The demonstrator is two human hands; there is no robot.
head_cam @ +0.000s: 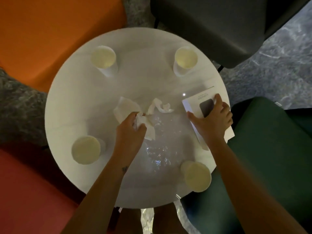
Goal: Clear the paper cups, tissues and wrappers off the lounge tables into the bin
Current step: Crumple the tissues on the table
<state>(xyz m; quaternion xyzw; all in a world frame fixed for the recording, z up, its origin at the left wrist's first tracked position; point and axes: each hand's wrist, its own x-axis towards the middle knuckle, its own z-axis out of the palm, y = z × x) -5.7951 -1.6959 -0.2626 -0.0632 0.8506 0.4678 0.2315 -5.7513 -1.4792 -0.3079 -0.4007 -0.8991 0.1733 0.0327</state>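
Observation:
A round white table (81, 102) carries several white paper cups: far left (103, 59), far right (185, 59), near left (86, 150), near right (197, 177). My left hand (130, 127) grips a crumpled white tissue (141, 121) near the table's middle. A second crumpled tissue (160, 107) lies just beyond it, and a flatter folded tissue (125, 107) sits to its left. A clear plastic wrapper (157, 152) lies on the near middle. My right hand (213, 118) grips a white box (199, 100) with a dark picture at the table's right edge.
Seats ring the table: an orange one (50, 39) at far left, a dark grey chair (211, 22) behind, a green one (270, 157) on the right, a red one (33, 191) at near left. The floor (278, 65) is grey marble.

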